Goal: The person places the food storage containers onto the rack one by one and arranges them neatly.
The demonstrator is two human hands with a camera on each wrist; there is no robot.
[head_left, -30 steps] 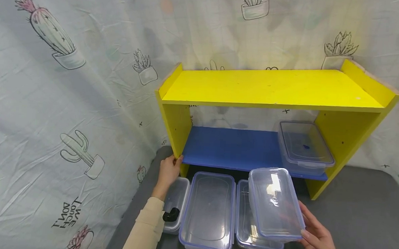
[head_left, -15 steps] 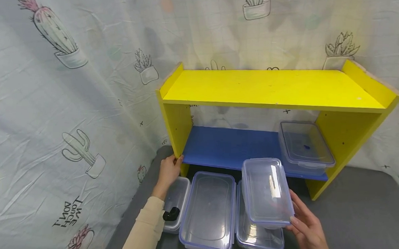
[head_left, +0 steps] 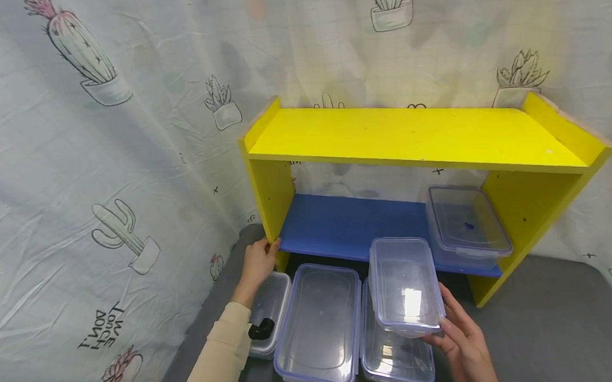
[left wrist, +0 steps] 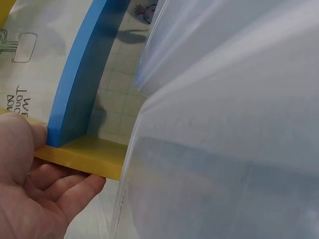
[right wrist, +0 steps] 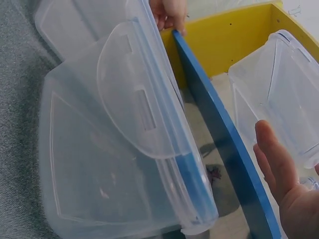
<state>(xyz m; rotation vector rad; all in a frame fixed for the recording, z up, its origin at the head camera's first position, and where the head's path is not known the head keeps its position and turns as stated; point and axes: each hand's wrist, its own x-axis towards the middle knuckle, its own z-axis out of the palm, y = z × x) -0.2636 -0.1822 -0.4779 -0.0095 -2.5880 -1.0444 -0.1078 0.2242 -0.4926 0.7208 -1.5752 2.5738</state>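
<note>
In the head view, the held box [head_left: 404, 280] has shifted far and left over the last second, reaching the near edge of the shelf [head_left: 353, 223], above the lower box [head_left: 398, 357]. The right hand's [head_left: 464, 343] fingers grasp its right near corner; the left hand [head_left: 258, 264] keeps hold of the rack's [head_left: 418, 134] left side. I judge the box is close to the shelf but not yet set down.

The left wrist view shows fingers and thumb pinching the rack.

In the right wrist view, contact between held box and shelf is unclear.
</note>
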